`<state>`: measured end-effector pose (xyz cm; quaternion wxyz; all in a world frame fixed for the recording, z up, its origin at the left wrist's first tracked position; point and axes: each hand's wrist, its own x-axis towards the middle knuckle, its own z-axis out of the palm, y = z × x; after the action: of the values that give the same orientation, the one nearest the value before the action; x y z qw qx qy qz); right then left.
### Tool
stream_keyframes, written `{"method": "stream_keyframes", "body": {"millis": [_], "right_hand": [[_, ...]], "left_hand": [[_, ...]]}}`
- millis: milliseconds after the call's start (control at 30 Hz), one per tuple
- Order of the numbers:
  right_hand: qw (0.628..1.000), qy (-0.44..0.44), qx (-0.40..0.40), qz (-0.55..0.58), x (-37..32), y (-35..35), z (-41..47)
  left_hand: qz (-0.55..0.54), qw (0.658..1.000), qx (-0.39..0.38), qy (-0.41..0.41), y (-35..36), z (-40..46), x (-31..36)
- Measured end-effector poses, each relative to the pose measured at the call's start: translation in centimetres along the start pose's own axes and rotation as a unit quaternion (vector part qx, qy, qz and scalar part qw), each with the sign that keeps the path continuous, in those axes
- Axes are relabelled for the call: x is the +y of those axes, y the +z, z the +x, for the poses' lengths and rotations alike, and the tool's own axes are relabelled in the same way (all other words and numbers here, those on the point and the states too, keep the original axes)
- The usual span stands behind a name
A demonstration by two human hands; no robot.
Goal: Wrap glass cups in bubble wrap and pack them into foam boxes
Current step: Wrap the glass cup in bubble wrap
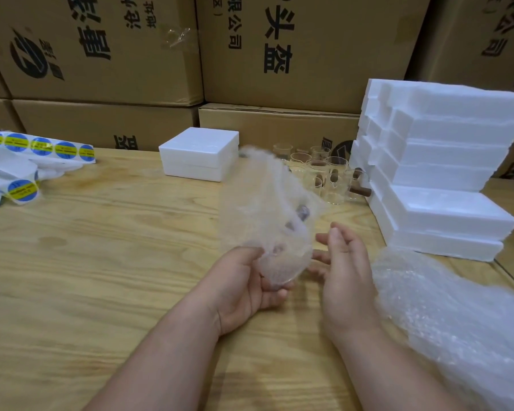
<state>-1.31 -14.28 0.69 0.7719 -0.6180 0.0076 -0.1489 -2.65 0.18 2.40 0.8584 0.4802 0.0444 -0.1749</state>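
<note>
A: How far along is the packing looking?

B: Early, I'd judge. The left hand (244, 287) is holding a glass cup (279, 262) low over the desk (101, 247), its grip curling round the cup and pinching a sheet of bubble wrap (264, 203) against it. Most of that sheet is standing loose above the cup, blurred, so the wrapping is looking only half done.

A: And the other hand?

B: The right hand (343, 271) is hovering just beside the cup, fingers spread and holding nothing.

A: What is waiting?

B: A cluster of bare glass cups (324, 176) is sitting at the back of the desk, none wrapped. One closed foam box (201, 154) is standing to their left; whether it is filled, I cannot tell. A stack of foam boxes (439, 167) is rising on the right.

A: Anything crowding the work?

B: A heap of spare bubble wrap (457, 315) is lying against the right forearm, and sticker rolls (27, 155) are lying far left. Cardboard cartons (101, 54) are walling the back.
</note>
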Motion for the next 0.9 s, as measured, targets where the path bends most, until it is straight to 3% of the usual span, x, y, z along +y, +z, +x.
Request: {"method": "stream_keyframes", "body": {"millis": [100, 200, 300, 367, 433, 500, 533, 633, 733, 833, 900], "right_hand": [[0.995, 0.008, -0.093, -0.035, 0.1, 0.2, -0.5], [0.978, -0.016, -0.182, -0.102, 0.0, 0.4, -1.3], [0.963, -0.038, -0.227, -0.141, -0.4, 0.6, -1.9], [0.964, -0.050, -0.209, -0.158, -0.6, 0.7, -2.0], [0.949, -0.082, -0.173, -0.249, -0.7, 0.6, -1.6], [0.894, -0.151, -0.151, -0.393, -1.1, 0.7, -1.4], [0.883, -0.172, -0.140, -0.414, -1.2, 0.6, -1.4], [0.906, -0.177, -0.095, -0.374, -1.2, 0.0, -1.1], [0.924, -0.141, -0.056, -0.352, -0.9, -0.1, -0.7], [0.905, -0.166, -0.051, -0.389, -0.8, 0.1, -0.7], [0.917, -0.163, -0.060, -0.360, -0.8, 0.1, -0.8]], "left_hand": [[0.004, 0.998, 0.039, 0.052, -0.1, 0.4, -0.2], [0.074, 0.986, 0.025, 0.145, -0.4, 0.5, -0.5], [0.129, 0.974, 0.063, 0.174, -0.1, 0.4, -1.0], [0.241, 0.945, 0.119, 0.188, 0.3, 0.8, -1.0], [0.350, 0.894, 0.162, 0.229, 0.8, 1.1, -0.8], [0.318, 0.900, 0.145, 0.259, 1.2, 0.5, -1.2], [0.325, 0.899, 0.127, 0.266, 1.3, 0.3, -1.7], [0.366, 0.880, 0.055, 0.298, 1.5, -0.2, -2.7], [0.353, 0.884, 0.008, 0.307, 1.9, -1.0, -2.1], [0.376, 0.876, -0.001, 0.303, 2.1, -1.8, -1.5], [0.390, 0.865, 0.029, 0.314, 2.0, -1.8, -1.5]]}}
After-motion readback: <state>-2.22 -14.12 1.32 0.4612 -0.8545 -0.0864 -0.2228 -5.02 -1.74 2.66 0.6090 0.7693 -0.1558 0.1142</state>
